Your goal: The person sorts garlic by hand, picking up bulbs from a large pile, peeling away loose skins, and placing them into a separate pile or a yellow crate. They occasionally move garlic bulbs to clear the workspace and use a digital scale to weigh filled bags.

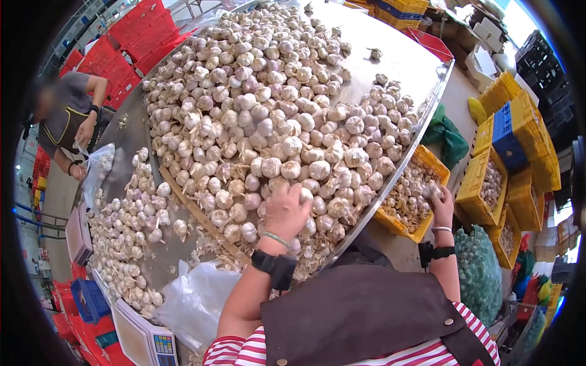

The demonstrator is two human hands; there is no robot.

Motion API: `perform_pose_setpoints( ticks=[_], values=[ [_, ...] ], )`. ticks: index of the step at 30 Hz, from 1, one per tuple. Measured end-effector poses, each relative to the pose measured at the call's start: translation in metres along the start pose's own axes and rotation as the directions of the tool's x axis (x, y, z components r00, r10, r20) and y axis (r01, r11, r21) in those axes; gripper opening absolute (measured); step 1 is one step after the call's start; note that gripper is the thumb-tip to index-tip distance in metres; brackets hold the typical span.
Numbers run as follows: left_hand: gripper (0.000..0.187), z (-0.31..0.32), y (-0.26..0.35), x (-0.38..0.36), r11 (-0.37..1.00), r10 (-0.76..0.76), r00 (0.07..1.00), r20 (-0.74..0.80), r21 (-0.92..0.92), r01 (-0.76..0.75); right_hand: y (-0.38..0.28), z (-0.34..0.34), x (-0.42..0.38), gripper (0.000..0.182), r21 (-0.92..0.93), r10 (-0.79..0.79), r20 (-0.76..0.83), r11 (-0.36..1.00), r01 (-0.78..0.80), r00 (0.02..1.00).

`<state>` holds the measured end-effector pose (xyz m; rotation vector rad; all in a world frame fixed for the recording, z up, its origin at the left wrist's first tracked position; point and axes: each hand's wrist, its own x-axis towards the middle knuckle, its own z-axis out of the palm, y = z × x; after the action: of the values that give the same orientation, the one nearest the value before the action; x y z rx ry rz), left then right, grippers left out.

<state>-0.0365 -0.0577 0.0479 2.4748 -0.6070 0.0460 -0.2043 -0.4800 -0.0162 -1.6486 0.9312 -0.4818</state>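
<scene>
My left hand (285, 213) reaches into the big heap of garlic bulbs (262, 116) on the metal table. Its fingers are closed around a garlic bulb (306, 195) at the near side of the heap. Off to the right, my right hand (444, 208) is above a yellow crate (398, 227) that holds garlic bulbs and loose skins. A pale garlic bulb (434, 190) shows at its fingertips, partly covered by the hand.
A wooden strip (198, 213) divides the heap from a smaller garlic pile (134, 226). On the left are a plastic bag (198, 293), a scale (143, 335) and a co-worker (73, 116) holding a bag. Stacked yellow crates (482, 186) and a green net sack (479, 274) stand right.
</scene>
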Motion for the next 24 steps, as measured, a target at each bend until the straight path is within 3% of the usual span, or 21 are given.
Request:
perform_pose_setpoints(
  ticks=[1,2,3,4,6,7,8,9,10,11,12,13,14,15,16,17,18,20,22,24],
  values=[
    [0.037,0.004,0.004,0.005,0.999,-0.038,0.997,0.071,0.04,0.035,0.001,-0.007,0.006,0.054,-0.255,-0.201,-0.058,0.95,0.18,0.978],
    [0.04,0.007,0.006,0.009,0.994,-0.081,0.986,0.144,0.084,0.069,0.0,-0.011,0.01,0.056,-0.498,-0.398,-0.061,0.807,0.318,0.915],
    [0.041,0.01,0.005,0.013,0.995,-0.078,0.983,0.168,0.07,0.067,-0.02,-0.004,0.012,0.057,-0.591,-0.441,-0.049,0.736,0.33,0.896],
    [0.041,0.009,0.005,0.014,0.994,-0.087,0.981,0.174,0.079,0.074,-0.018,0.002,0.03,0.052,-0.423,-0.434,-0.006,0.817,0.391,0.901],
    [0.035,-0.002,0.011,0.013,0.937,-0.25,0.951,0.179,-0.202,0.285,-0.093,0.053,0.014,0.046,-0.14,-0.24,0.25,0.95,0.281,0.938],
    [0.028,0.001,0.001,0.012,0.842,-0.268,0.954,0.134,-0.448,0.299,-0.118,0.081,0.008,0.044,-0.13,-0.282,0.363,0.929,0.347,0.888],
    [0.028,-0.008,-0.003,0.015,0.845,-0.274,0.952,0.139,-0.438,0.307,-0.136,0.109,0.002,0.041,-0.11,-0.317,0.471,0.905,0.411,0.823],
    [0.026,-0.021,-0.005,0.018,0.376,-0.36,0.9,0.244,-0.845,0.38,-0.152,0.136,-0.003,0.042,-0.125,-0.376,0.598,0.828,0.546,0.708],
    [0.023,-0.03,-0.009,0.024,-0.24,-0.366,0.853,0.372,-0.923,0.3,-0.165,0.162,-0.006,0.043,-0.113,-0.412,0.713,0.731,0.673,0.568],
    [0.02,-0.032,-0.019,0.032,-0.262,-0.384,0.861,0.333,-0.934,0.244,-0.167,0.188,-0.009,0.044,-0.119,-0.443,0.768,0.611,0.782,0.463],
    [0.02,-0.032,-0.029,0.044,-0.258,-0.392,0.858,0.331,-0.935,0.243,-0.167,0.211,-0.011,0.046,-0.11,-0.456,0.818,0.476,0.873,0.352],
    [0.02,-0.032,-0.04,0.058,0.171,-0.392,0.878,0.273,-0.917,0.362,-0.169,0.229,-0.013,0.043,-0.158,-0.356,0.881,0.401,0.902,0.312],
    [0.021,-0.031,-0.05,0.073,0.566,-0.367,0.902,0.228,-0.715,0.411,-0.169,0.244,-0.015,0.04,-0.195,-0.246,0.928,0.319,0.927,0.28],
    [0.022,-0.029,-0.049,0.088,0.87,-0.235,0.965,0.119,-0.417,0.263,-0.164,0.258,-0.014,0.035,-0.24,-0.164,0.946,0.22,0.946,0.279],
    [0.022,-0.026,-0.046,0.098,0.871,-0.236,0.964,0.121,-0.414,0.265,-0.163,0.263,-0.013,0.035,-0.239,-0.164,0.946,0.223,0.945,0.278],
    [0.024,-0.029,-0.032,0.109,0.982,-0.106,0.991,0.082,-0.146,0.117,-0.163,0.268,-0.01,0.033,-0.226,-0.153,0.951,0.253,0.941,0.27],
    [0.027,-0.027,-0.024,0.119,0.99,0.03,0.996,0.081,0.132,-0.041,-0.162,0.271,-0.006,0.032,-0.214,-0.139,0.956,0.28,0.936,0.26],
    [0.029,0.002,-0.029,0.133,0.975,0.032,0.987,0.16,0.211,-0.066,-0.161,0.266,0.014,0.036,-0.075,-0.234,0.949,0.483,0.873,0.212],
    [0.031,0.014,-0.038,0.138,0.953,0.02,0.971,0.237,0.289,-0.09,-0.177,0.258,0.026,0.038,-0.194,-0.037,0.92,0.823,0.535,0.391],
    [0.036,0.01,-0.042,0.138,0.982,0.104,0.982,0.156,0.139,-0.127,-0.189,0.257,0.043,0.045,-0.041,0.019,0.916,0.998,0.046,0.4]
  ],
)
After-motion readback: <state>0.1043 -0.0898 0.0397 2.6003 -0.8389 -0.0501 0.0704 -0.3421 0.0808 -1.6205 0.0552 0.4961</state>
